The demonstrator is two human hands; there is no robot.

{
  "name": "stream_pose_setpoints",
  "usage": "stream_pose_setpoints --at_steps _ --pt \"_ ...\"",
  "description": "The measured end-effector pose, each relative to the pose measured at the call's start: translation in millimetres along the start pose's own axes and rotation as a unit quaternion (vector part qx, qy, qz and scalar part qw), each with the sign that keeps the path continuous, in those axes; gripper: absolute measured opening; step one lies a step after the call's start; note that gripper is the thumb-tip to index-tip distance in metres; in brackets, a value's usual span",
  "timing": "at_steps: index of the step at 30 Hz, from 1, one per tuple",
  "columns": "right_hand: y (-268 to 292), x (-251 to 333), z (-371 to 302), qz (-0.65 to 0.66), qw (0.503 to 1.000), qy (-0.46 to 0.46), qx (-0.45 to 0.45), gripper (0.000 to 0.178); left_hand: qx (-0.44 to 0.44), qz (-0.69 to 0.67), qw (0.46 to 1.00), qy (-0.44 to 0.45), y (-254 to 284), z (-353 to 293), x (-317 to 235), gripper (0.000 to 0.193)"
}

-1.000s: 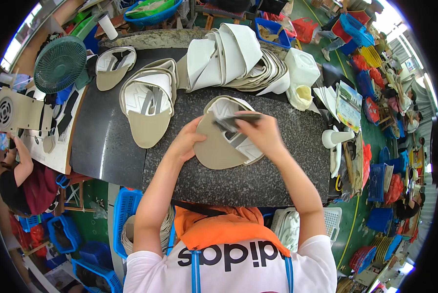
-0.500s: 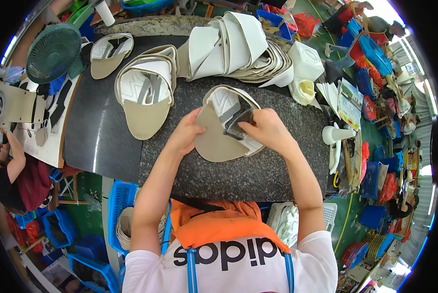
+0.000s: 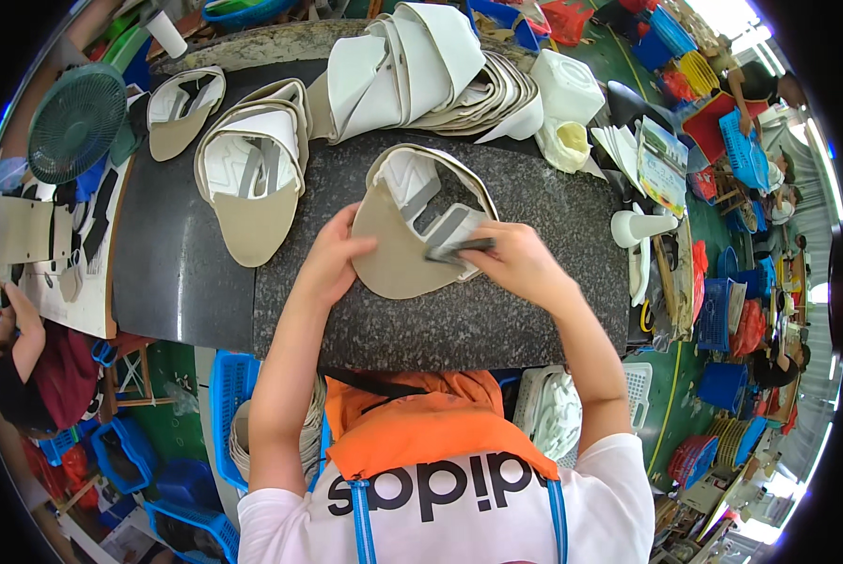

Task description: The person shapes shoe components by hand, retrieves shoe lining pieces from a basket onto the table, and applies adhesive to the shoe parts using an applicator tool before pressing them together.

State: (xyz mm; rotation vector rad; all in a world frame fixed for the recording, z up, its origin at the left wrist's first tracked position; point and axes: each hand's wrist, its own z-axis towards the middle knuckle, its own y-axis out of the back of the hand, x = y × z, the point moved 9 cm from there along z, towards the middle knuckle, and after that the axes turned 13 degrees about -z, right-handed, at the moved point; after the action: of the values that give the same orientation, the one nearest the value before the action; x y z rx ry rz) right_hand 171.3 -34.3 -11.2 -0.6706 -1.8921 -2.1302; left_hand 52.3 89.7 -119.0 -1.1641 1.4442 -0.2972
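Note:
On the speckled dark worktop [image 3: 421,334] in front of me lies a beige shoe upper [image 3: 388,254] with white lining and grey strips inside. My left hand [image 3: 332,261] pinches its left edge, thumb on top of the beige toe part. A small dark, thin piece [image 3: 454,249] is pinched in my right hand [image 3: 523,265], over the right side of the upper's opening. Motion blurs that piece, so its exact kind is unclear.
More uppers stand to the left [image 3: 250,226], with a large fanned stack [image 3: 412,75] behind. A white plastic container [image 3: 567,86] and a white funnel-like cup [image 3: 633,228] are at the right. A green fan [image 3: 78,122] stands far left; a co-worker [image 3: 50,367] sits below it.
My right hand has shifted the dark piece out of the upper's opening toward its lower right edge. A grey strip on white lining now shows there. My left hand keeps its hold.

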Motion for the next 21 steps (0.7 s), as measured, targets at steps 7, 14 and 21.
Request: stream_pose_setpoints --at_steps 7,14,21 --pt "5 -28 -15 -0.121 0.973 -0.093 -0.173 0.014 -0.010 0.185 0.972 -0.145 -38 -35 21 0.074" --pt "18 -68 -34 -0.162 0.953 -0.179 -0.185 0.015 0.039 0.365 0.893 -0.260 -134 -18 -2 0.051" --pt "35 -90 -35 -0.205 0.934 -0.176 -0.232 0.025 -0.007 0.430 0.831 -0.354 -140 15 9 0.025"
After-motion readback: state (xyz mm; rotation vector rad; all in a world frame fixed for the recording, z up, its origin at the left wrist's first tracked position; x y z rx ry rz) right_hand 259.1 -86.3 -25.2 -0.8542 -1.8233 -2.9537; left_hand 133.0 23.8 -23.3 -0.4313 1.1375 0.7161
